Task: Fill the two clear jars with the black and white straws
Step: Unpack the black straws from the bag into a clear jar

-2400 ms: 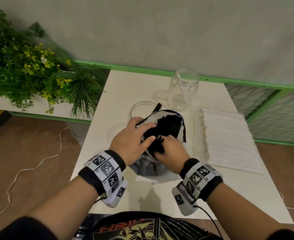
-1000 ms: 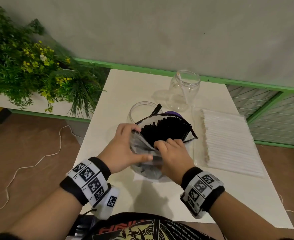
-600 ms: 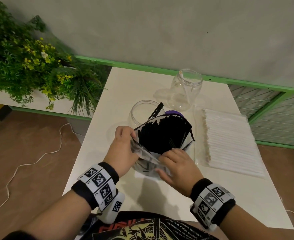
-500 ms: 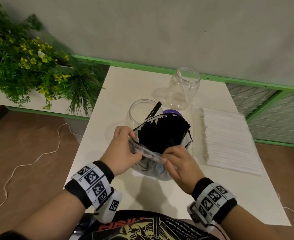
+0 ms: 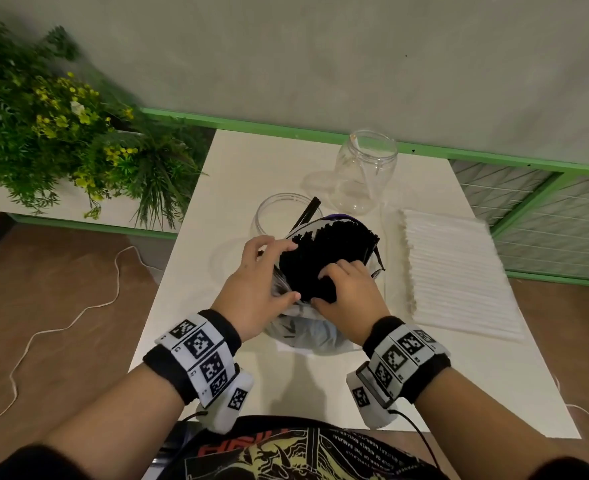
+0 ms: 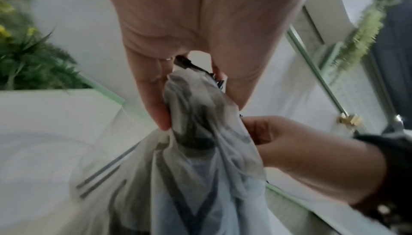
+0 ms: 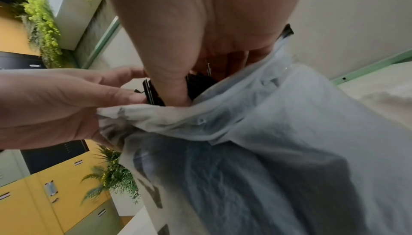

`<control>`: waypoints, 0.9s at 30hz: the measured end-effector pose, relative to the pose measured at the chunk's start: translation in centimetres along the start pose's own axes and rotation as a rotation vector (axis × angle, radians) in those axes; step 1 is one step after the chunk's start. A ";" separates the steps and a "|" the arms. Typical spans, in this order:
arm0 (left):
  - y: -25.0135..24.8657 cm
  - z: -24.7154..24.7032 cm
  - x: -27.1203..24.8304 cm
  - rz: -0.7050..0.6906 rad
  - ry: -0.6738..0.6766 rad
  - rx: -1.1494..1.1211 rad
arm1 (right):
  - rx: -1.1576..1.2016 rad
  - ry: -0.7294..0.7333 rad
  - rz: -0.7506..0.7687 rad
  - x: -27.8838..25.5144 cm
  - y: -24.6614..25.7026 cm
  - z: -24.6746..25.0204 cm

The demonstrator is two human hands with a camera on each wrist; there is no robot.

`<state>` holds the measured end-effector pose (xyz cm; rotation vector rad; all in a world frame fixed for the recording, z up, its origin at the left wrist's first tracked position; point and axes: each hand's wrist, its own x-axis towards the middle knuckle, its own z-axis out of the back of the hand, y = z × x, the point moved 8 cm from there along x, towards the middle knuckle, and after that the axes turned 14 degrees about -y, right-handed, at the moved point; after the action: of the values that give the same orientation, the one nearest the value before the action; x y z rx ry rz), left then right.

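A thick bundle of black straws (image 5: 331,247) stands in a crumpled clear plastic bag (image 5: 303,329) at the table's middle. My left hand (image 5: 281,271) pinches the bag's left edge (image 6: 196,133) against the bundle, fingertips on the straw tops. My right hand (image 5: 324,287) curls round a clump of black straws (image 7: 198,81) at the bag's mouth. Just behind the bag, the near clear jar (image 5: 275,216) holds two black straws. The far clear jar (image 5: 365,168) has one white straw in it. White straws (image 5: 459,271) lie in a flat stack on the right.
The white table (image 5: 251,157) ends at a green rail (image 5: 286,124) along the wall. A planter of green and yellow plants (image 5: 61,140) stands to the left. A white cable (image 5: 78,313) trails on the brown floor, and a wire grille (image 5: 545,216) is at the right.
Both hands left the bag's lowered rim and moved up onto the black straw bundle. The right hand now digs into the straws; the left closed in on the bundle's left side.
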<state>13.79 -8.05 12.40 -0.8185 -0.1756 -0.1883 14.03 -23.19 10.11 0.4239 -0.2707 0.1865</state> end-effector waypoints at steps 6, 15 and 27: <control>-0.5 -1.7 -0.2 -0.195 0.155 0.367 | 0.003 0.067 0.014 -0.1 0.3 -0.6; 0.3 -1.2 0.0 -0.071 0.080 0.301 | 0.322 -0.181 -0.165 -0.1 -0.8 4.0; 0.7 -0.7 -0.4 -0.025 0.030 0.150 | 0.113 -0.461 -0.065 0.8 -5.7 7.0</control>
<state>13.59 -8.07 11.30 -0.6645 -0.1699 -0.2086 14.52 -31.18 14.37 0.5859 -0.7008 0.0378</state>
